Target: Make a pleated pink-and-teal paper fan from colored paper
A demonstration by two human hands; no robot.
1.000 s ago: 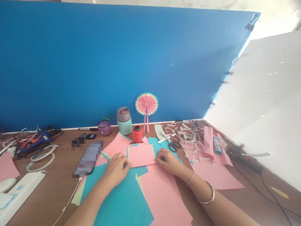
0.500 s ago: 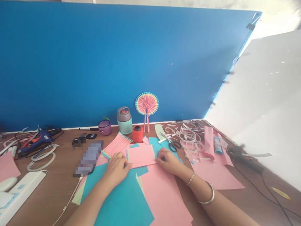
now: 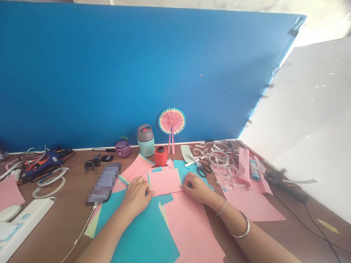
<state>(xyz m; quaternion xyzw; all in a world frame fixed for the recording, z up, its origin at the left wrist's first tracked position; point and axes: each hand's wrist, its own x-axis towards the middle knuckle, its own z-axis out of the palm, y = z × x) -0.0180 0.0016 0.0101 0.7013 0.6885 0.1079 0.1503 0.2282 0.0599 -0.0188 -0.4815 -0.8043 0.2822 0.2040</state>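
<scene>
A small pink paper (image 3: 165,179) with blue and yellow bands along its side edges lies in front of me, its near edge folded. My left hand (image 3: 138,193) pinches its near left corner, fingers curled. At the near right corner my right hand (image 3: 194,187) grips the same fold, thumb and fingers together. Beneath are a teal sheet (image 3: 142,230) and larger pink sheets (image 3: 192,226). Just behind my left hand rests a pleated pink paper (image 3: 138,168) with striped edges. A round pleated paper fan (image 3: 172,121) stands upright against the blue board.
Behind the paper stand a red thread spool (image 3: 161,157), a mint food jar (image 3: 146,142) and a purple cup (image 3: 123,148). Scissors (image 3: 202,168) and paper-strip coils (image 3: 219,159) lie right. Leftward are a phone (image 3: 105,182), a power strip (image 3: 27,226) and a blue glue gun (image 3: 46,162).
Both hands keep their hold on the pink paper, almost unmoved. The whole view has shifted very slightly.
</scene>
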